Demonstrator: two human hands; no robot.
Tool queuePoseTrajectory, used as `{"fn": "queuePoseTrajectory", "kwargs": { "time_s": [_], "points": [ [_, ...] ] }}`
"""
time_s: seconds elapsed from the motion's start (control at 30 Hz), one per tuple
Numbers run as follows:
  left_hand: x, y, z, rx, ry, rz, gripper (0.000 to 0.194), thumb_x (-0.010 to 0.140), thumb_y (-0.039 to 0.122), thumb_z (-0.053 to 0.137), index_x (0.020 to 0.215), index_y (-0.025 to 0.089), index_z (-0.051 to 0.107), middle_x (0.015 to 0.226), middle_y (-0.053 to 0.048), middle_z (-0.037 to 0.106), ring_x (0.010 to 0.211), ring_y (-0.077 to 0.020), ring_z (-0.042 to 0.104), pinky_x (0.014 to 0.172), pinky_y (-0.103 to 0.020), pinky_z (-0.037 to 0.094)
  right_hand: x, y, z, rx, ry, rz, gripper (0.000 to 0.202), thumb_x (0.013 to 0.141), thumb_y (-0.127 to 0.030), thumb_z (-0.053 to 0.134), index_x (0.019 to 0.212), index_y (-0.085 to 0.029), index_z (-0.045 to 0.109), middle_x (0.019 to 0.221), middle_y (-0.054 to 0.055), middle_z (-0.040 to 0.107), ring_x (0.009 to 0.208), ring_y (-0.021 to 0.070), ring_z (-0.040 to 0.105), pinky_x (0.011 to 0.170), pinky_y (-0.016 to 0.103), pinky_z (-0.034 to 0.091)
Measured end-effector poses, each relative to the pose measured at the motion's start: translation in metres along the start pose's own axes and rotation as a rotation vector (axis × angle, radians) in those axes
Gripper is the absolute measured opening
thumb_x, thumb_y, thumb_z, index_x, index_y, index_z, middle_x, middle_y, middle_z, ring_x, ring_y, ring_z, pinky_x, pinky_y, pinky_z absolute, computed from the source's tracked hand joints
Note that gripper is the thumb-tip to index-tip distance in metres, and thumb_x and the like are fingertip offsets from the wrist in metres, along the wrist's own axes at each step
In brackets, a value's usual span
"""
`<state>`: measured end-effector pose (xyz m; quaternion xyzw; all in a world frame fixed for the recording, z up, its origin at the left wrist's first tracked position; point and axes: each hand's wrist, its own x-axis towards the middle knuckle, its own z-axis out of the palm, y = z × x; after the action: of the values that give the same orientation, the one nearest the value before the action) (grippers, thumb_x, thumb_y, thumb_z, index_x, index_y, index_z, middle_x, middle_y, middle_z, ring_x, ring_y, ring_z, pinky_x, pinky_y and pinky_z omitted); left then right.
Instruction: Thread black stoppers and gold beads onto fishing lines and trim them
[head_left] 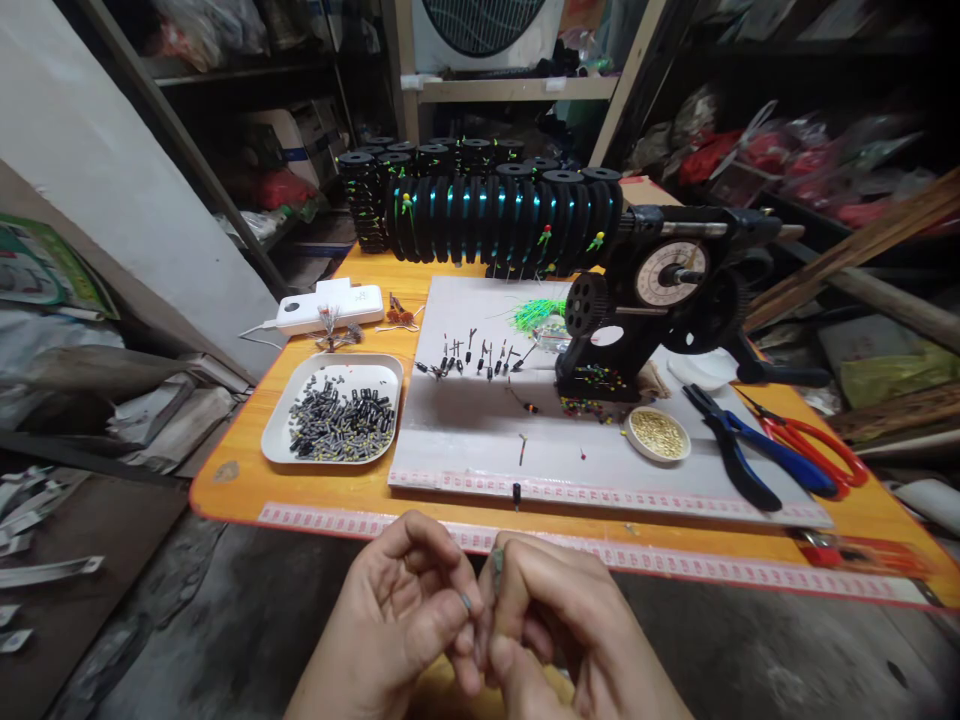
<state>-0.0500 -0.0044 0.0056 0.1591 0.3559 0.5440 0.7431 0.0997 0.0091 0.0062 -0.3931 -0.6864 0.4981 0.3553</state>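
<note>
In front of the table edge, my left hand [409,610] and my right hand [562,610] meet with fingers curled in pinches. At the left thumb tip shows a tiny bluish-grey bit, too small to name. Between my right fingers a small grey-green spot is visible; what it belongs to is hidden. Beyond my hands, a small black cylinder [516,494] lies on the board's tape measure [585,494]. A short dark piece with a coloured tip [522,450] and a red-headed pin [583,454] are farther up the white board [465,430].
A white tray [271,440] of small dark cylinders stands left. Rightward are a dish of gold beads [658,436], blue-handled pliers [772,450] and red-handled pliers [814,440]. Behind, a black winding machine [607,340] carries a row of spools [502,222]. A power bank [330,308] sits at the back left.
</note>
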Motion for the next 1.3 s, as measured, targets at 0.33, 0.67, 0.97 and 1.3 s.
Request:
{"fn": "queuePoseTrajectory", "kwargs": {
  "time_s": [0.33,0.67,0.97,1.3],
  "points": [
    [0.000,0.000,-0.001,0.016,-0.005,0.015,0.030,0.067,0.019,0.092,0.080,0.016,0.065,0.064,0.003,0.072,0.048,-0.0049,0.064,0.042,-0.011,0.055,-0.001,0.003,-0.002,0.022,-0.041,0.000,0.015,0.076,-0.014,0.050,0.066,-0.023,0.042,0.068,-0.003,0.054,0.059,0.0106,0.048,0.055,0.024,0.036],
    [-0.001,-0.004,-0.001,0.108,0.030,0.095,0.035,0.066,0.022,0.092,0.082,0.016,0.063,0.066,0.003,0.072,0.048,-0.0055,0.065,0.043,-0.011,0.055,-0.001,0.000,-0.003,0.059,-0.057,0.068,0.015,0.078,-0.016,0.051,0.066,-0.022,0.044,0.067,-0.002,0.054,0.063,0.0128,0.049,0.061,0.026,0.037],
    [0.000,-0.004,-0.002,0.083,0.004,0.078,0.033,0.068,0.022,0.091,0.084,0.016,0.062,0.067,0.004,0.073,0.049,-0.0047,0.065,0.044,-0.011,0.055,-0.003,0.001,-0.003,0.072,-0.057,0.090,0.017,0.080,-0.018,0.053,0.067,-0.022,0.044,0.069,0.000,0.055,0.065,0.0135,0.051,0.063,0.026,0.040],
    [-0.009,-0.009,0.009,0.276,0.175,0.417,0.031,0.066,0.019,0.091,0.087,0.024,0.069,0.066,0.004,0.077,0.049,-0.0088,0.069,0.051,-0.014,0.058,-0.003,-0.010,-0.013,-0.026,-0.047,0.043,0.016,0.093,-0.020,0.055,0.078,-0.021,0.060,0.075,0.000,0.066,0.068,0.0128,0.061,0.065,0.023,0.046]
  ]
}}
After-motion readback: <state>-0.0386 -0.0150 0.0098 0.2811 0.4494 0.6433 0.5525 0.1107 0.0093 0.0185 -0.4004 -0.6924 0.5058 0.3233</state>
